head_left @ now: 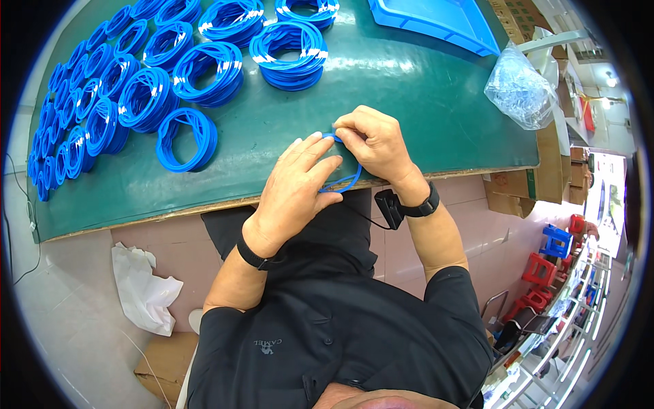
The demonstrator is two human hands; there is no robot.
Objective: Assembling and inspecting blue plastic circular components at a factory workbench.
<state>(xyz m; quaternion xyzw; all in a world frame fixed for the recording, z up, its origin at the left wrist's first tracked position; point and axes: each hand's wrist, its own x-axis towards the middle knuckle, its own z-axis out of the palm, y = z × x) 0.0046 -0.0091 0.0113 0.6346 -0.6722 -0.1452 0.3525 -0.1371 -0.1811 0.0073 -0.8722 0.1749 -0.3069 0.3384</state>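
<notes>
A loop of thin blue cable is in my hands at the near edge of the green-topped table. My right hand pinches the cable between thumb and fingertips. Close beside it, my left hand is curved over the loop, its fingertips against the cable near the right hand's pinch; its palm side is hidden. Left of my hands lies a single blue cable coil. Farther off, a thicker stack of blue coils rests on the tabletop.
Many blue coils in rows cover the table's left and far side. A blue plastic tray stands at the far right, with a clear plastic bag at the table's right edge. Cardboard boxes stand beyond it.
</notes>
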